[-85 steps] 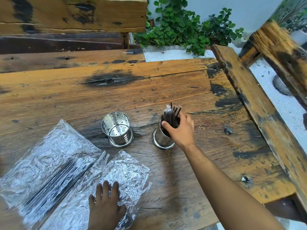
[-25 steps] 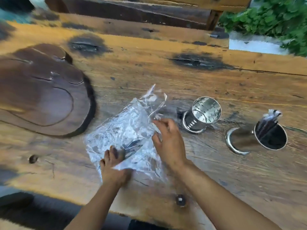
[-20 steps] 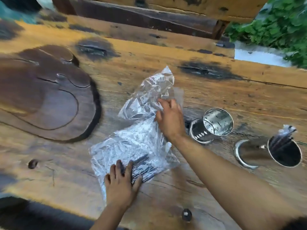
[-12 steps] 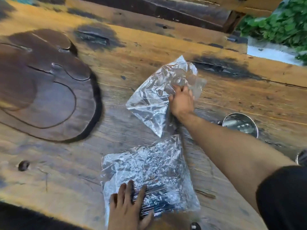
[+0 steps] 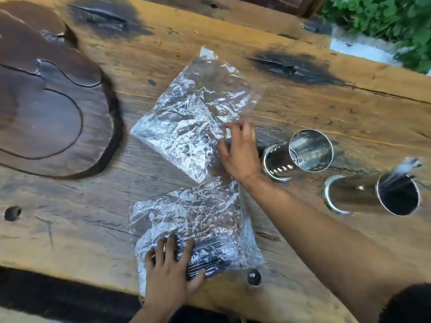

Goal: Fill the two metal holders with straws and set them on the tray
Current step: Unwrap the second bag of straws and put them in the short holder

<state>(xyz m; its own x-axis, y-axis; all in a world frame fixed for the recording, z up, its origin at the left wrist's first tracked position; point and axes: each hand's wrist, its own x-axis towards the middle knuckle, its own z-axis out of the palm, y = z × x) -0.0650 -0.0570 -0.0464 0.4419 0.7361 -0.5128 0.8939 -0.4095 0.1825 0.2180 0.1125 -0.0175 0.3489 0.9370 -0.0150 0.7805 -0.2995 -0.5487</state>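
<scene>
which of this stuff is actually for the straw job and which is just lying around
For the job:
- bag of dark straws, under the left hand
- perforated holder, no straws in it
- second holder, straws sticking out
- wooden tray

Lying about:
- emptied plastic bag, the right hand on its edge
- green plants

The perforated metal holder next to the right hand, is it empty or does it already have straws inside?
Empty. The perforated holder shows only its bare shiny inner wall, with no straws inside. The other holder has wrapped straws sticking out of it.
</scene>
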